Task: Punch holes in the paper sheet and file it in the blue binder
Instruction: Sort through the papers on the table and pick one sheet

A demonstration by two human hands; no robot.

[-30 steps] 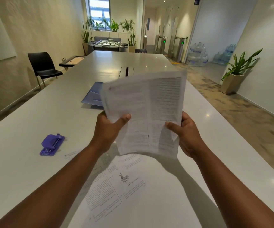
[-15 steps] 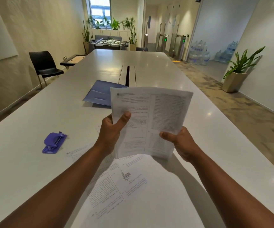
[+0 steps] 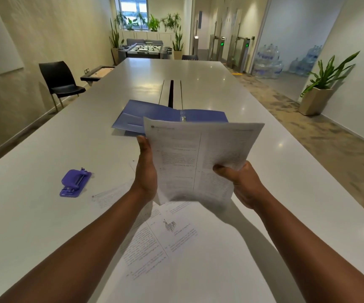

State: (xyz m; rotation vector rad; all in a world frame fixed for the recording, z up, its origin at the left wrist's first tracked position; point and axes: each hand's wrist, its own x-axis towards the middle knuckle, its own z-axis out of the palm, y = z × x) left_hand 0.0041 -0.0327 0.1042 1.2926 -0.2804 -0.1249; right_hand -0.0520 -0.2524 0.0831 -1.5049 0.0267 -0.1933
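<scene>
I hold a printed paper sheet (image 3: 198, 158) upright above the white table (image 3: 34, 215). My left hand (image 3: 146, 169) lies along the sheet's left edge, its fingers behind the paper. My right hand (image 3: 242, 182) pinches the lower right corner with the thumb in front. Behind the sheet the blue binder (image 3: 137, 118) lies open on the table, its metal rings (image 3: 183, 118) showing just above the paper's top edge. A purple hole punch (image 3: 75, 182) sits on the table to the left of my left forearm.
More printed sheets (image 3: 161, 243) lie flat on the table under my forearms. A cable slot (image 3: 171, 92) runs down the table's middle beyond the binder. A black chair (image 3: 60, 82) stands to the left, a potted plant (image 3: 320, 88) to the right.
The sheet has come down and away from me, uncovering the open binder. My left thumb has left the front of the paper and the hand now lies along its left edge.
</scene>
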